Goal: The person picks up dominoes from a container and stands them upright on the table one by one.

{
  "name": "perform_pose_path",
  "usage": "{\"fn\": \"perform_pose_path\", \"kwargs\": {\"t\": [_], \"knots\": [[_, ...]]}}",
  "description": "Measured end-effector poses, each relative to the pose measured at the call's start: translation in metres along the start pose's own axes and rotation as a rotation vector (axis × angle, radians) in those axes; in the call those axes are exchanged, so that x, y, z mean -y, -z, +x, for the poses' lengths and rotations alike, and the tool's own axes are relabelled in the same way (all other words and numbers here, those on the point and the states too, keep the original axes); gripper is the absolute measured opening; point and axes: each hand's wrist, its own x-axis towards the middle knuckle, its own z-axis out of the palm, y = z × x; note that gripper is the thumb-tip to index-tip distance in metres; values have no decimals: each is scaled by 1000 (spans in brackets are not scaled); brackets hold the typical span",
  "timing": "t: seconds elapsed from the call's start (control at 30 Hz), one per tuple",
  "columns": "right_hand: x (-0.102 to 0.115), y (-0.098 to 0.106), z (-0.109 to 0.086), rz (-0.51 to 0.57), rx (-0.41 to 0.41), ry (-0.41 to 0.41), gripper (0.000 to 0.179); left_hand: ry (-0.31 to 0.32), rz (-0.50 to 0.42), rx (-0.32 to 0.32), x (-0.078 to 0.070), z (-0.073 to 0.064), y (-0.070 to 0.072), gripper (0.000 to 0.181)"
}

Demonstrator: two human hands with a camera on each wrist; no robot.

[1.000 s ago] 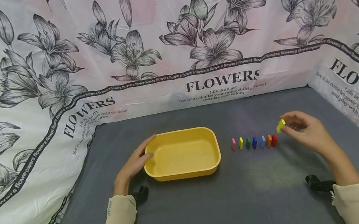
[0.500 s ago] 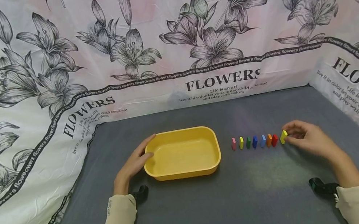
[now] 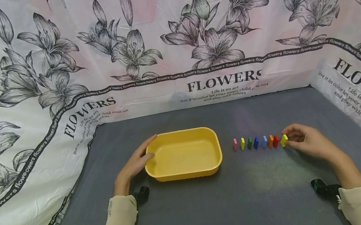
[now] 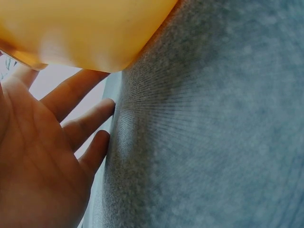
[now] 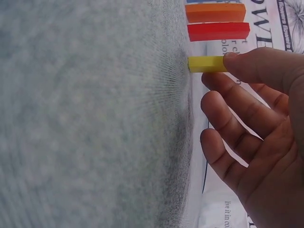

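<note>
In the head view, my right hand [image 3: 310, 141] pinches a yellow domino [image 3: 284, 140] upright on the table, at the right end of a row of standing dominoes. The right wrist view shows the thumb on this yellow domino [image 5: 206, 64], its lower end right at the cloth. Beside it stand a red domino [image 5: 218, 31] and an orange domino [image 5: 216, 13]. My left hand [image 3: 136, 164] grips the left side of a yellow plastic tub [image 3: 187, 175], thumb over the rim and fingers along the outer wall. Nothing lies inside the tub.
Leftward from the red one, the row continues with light blue, dark blue, green [image 3: 250, 143], another yellow and pink [image 3: 235, 144] dominoes. Grey cloth [image 3: 210, 208] covers the table. A flower-printed white sheet [image 3: 152, 97] hangs at the back and both sides.
My right hand has lowered the yellow domino from above the table to the row's right end, then shifted it slightly left toward the red one. The left hand and tub stay put.
</note>
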Motion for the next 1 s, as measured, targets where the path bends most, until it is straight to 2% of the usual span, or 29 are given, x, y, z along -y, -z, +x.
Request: {"fn": "perform_pose_path", "kwargs": {"t": [0.4,0.63,1.0], "knots": [[1,2,0,5,3,14,30,-31,-19,9,0,1,0,63],[3,3,-1,6,17,-10,33,1,1,3,-1,1,0,65],[3,6,-4,-4,-12,21,38,6,-14,2,0,0,0,66]]}}
